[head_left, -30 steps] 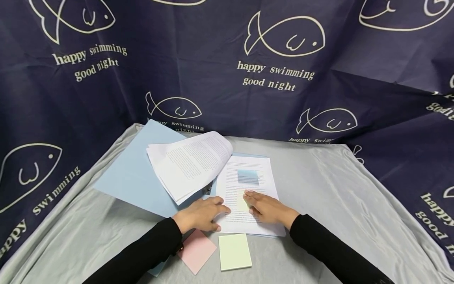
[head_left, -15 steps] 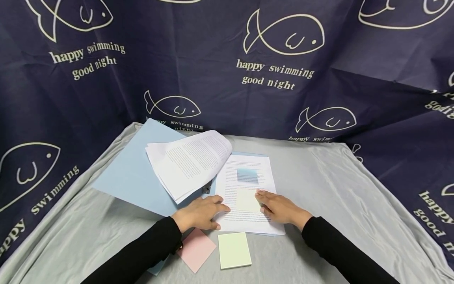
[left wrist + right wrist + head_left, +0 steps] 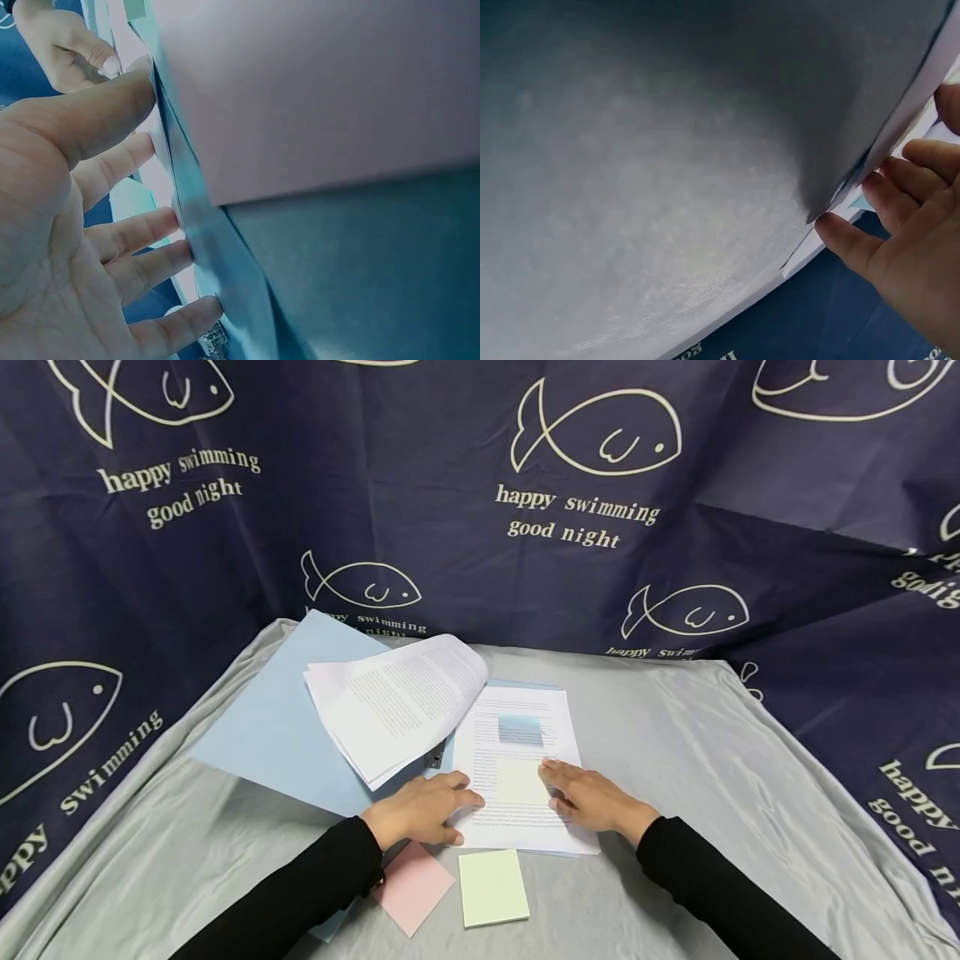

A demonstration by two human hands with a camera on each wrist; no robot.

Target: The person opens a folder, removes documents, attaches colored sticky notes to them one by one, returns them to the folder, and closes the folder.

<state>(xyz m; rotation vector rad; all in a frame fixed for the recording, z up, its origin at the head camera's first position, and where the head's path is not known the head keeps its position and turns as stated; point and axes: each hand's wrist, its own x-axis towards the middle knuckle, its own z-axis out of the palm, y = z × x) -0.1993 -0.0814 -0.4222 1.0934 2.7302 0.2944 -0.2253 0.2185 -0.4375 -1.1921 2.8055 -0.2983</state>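
Note:
A printed page (image 3: 525,837) lies in an opened blue folder (image 3: 288,718). On its text sit a blue sticky note (image 3: 520,729) and, below that, a pale yellow-green sticky note (image 3: 517,781). My right hand (image 3: 596,797) rests with its fingertips at the pale note's right edge, fingers extended. With fingers spread, my left hand (image 3: 423,807) touches the page's lower left side. In the left wrist view its fingertips (image 3: 178,255) press along the sheet. The right wrist view has the right fingers (image 3: 844,236) over the paper's edge.
Turned-back printed sheets (image 3: 393,714) curl over the folder's left cover, beside a dark metal clip (image 3: 435,756). In front lie a pink sticky pad (image 3: 414,889), partly under the left sleeve, and a light green sticky pad (image 3: 493,889). A fish-print curtain (image 3: 450,510) hangs behind the grey cloth (image 3: 660,727).
My right hand has slid rightward from over the pale note to its right edge, leaving more of the note showing. The left hand has stayed on the page.

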